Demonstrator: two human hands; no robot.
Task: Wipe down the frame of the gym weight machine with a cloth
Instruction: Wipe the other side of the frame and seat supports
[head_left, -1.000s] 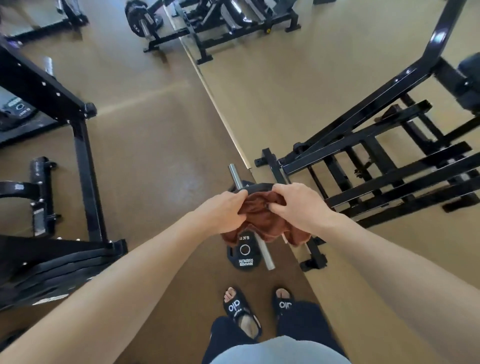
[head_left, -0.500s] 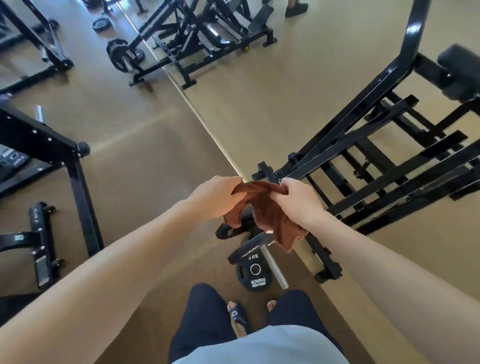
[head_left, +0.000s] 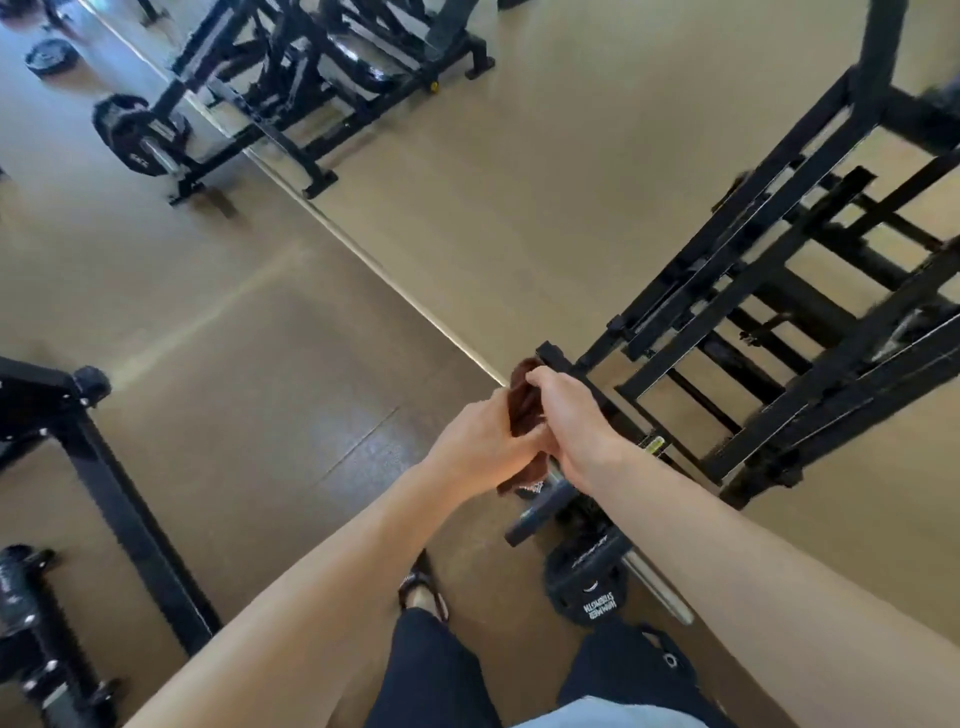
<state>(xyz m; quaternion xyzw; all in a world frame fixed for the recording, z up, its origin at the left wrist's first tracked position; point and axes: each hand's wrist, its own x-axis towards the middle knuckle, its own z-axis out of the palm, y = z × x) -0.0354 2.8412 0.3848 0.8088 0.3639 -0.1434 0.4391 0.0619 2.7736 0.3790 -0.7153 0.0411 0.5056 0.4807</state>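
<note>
The cloth (head_left: 524, 402), bunched between the left hand (head_left: 480, 447) and the right hand (head_left: 574, 423), is looking like soft, matt reddish-brown terry fabric. The weight machine frame (head_left: 753, 296) is showing as black painted metal with a slight sheen, and the bar (head_left: 657, 590) through the matt black weight plate (head_left: 587, 587) is gleaming like bare polished steel. The tan floor (head_left: 260, 364) is lying smooth and faintly glossy, catching soft reflections.
</note>
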